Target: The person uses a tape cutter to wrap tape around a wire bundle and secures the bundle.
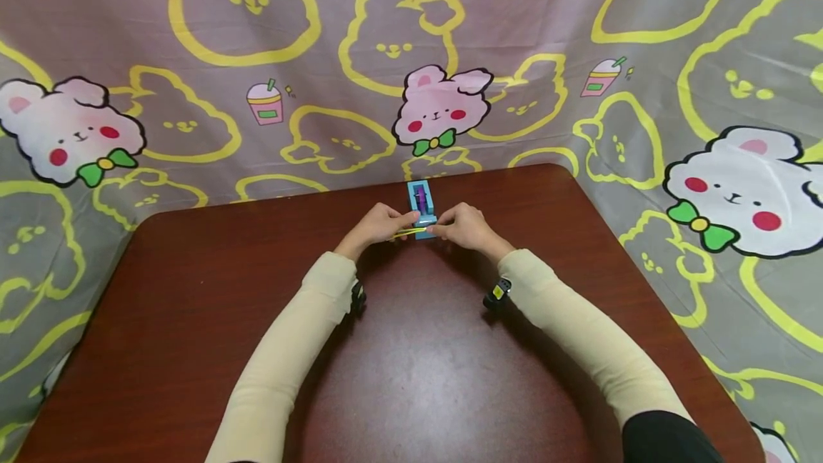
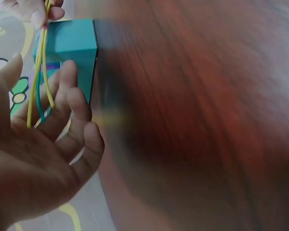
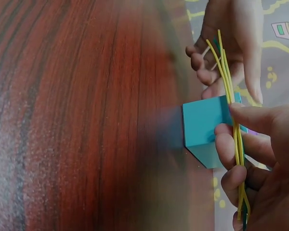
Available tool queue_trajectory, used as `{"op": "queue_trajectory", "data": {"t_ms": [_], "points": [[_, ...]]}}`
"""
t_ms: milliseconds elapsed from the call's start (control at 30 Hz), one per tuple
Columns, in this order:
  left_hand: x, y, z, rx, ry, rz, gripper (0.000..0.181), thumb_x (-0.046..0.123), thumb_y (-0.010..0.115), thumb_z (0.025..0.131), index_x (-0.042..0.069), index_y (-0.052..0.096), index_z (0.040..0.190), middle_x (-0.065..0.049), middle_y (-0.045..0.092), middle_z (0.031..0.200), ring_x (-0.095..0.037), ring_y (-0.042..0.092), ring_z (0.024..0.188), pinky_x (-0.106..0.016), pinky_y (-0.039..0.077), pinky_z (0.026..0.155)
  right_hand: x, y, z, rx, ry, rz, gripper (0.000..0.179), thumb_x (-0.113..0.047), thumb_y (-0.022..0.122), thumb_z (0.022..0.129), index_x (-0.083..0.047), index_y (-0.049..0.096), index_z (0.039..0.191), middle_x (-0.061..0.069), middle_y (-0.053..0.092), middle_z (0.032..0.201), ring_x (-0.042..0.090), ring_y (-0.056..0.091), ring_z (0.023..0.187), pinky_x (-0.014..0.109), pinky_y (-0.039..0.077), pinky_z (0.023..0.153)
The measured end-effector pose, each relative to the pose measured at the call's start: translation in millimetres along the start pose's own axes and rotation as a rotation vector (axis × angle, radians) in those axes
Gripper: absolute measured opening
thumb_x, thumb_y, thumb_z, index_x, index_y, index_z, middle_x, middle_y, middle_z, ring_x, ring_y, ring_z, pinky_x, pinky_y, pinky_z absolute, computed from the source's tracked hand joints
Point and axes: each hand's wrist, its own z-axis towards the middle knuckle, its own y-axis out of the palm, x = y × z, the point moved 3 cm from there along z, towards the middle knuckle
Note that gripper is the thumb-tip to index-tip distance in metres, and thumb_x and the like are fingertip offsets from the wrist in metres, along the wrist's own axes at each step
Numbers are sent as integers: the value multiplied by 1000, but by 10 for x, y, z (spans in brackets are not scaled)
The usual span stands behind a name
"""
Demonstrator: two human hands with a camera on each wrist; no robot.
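Observation:
My right hand (image 1: 468,227) pinches a small bundle of thin yellow and green strands (image 3: 237,144) between thumb and curled fingers. The bundle's free ends reach toward my left hand (image 1: 378,223). In the left wrist view those ends overlap the fingers of the left hand (image 2: 53,144), which are loosely bent, with the thumb standing apart. Right beside both hands is a teal block-like holder (image 3: 200,120). From the head view, the holder (image 1: 418,185) has a slot with a purple piece (image 1: 421,200) in it.
The dark red-brown table (image 1: 212,320) spreads out in front and to both sides. Its far edge lies just behind the teal holder. A patterned cloth (image 1: 360,134) with bears and rabbits hangs around the table. Each wrist carries a small dark camera (image 1: 498,293).

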Motion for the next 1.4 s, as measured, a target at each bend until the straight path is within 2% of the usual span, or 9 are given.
{"op": "queue_trajectory", "data": {"t_ms": [100, 200, 300, 467, 600, 700, 867, 1100, 1400], "points": [[12, 32, 68, 28, -56, 29, 66, 59, 66, 91, 2, 63, 56, -3, 51, 51, -15, 39, 45, -30, 33, 45, 8, 18, 10, -14, 0, -7, 27, -32, 74, 93, -7, 80, 87, 10, 70, 73, 20, 63, 65, 49, 39, 93], [24, 56, 115, 67, -103, 66, 69, 62, 71, 86, 10, 49, 48, 2, 34, 47, -11, 27, 41, -28, 23, 42, 8, 30, 23, -25, -10, -19, 29, -33, 73, 94, -6, 81, 87, 10, 70, 71, 20, 64, 68, 55, 29, 104], [49, 62, 141, 113, -129, 88, 69, 63, 75, 81, 13, 44, 45, 3, 31, 45, -10, 24, 40, -28, 20, 41, 5, 21, 40, -22, -13, -32, 29, -34, 74, 93, -7, 81, 86, 9, 70, 69, 18, 64, 70, 57, 26, 106], [84, 68, 155, 144, -155, 63, 69, 62, 78, 79, 12, 44, 46, 2, 32, 46, -12, 25, 39, -29, 20, 40, -2, -13, 71, -21, 4, -57, 30, -37, 75, 92, -8, 81, 85, 7, 71, 68, 17, 65, 69, 54, 29, 104], [74, 76, 142, 150, -150, 19, 65, 61, 79, 79, 9, 54, 48, 0, 42, 45, -16, 45, 38, -29, 36, 40, -18, -18, 84, -27, -8, -60, 30, -36, 74, 93, -8, 81, 83, 6, 71, 67, 17, 65, 70, 55, 28, 103], [72, 94, 115, 146, -129, -22, 60, 57, 79, 81, 5, 64, 55, -5, 55, 49, -20, 57, 41, -33, 49, 45, -15, -18, 87, -25, -19, -59, 30, -34, 74, 93, -7, 81, 82, 6, 70, 67, 17, 64, 71, 56, 27, 103], [57, 136, 76, 120, -128, -99, 56, 54, 78, 84, 1, 72, 66, -12, 66, 59, -17, 53, 39, -33, 50, 45, 0, -16, 86, -19, -7, -56, 28, -33, 73, 93, -8, 81, 83, 6, 70, 68, 18, 64, 73, 56, 25, 104], [26, 184, 65, 143, -168, -151, 57, 57, 77, 83, 2, 72, 69, -11, 66, 59, -13, 50, 39, -30, 49, 44, -3, 3, 65, 7, 15, -55, 26, -33, 74, 93, -9, 82, 85, 6, 71, 67, 19, 65, 77, 54, 25, 100], [-14, 230, 65, 189, -162, -137, 59, 59, 76, 82, 3, 71, 64, -10, 65, 58, -13, 46, 41, -29, 45, 42, -11, 28, 39, 17, 41, -52, 28, -33, 74, 93, -8, 82, 83, 7, 71, 68, 20, 64, 77, 55, 26, 100]]}}
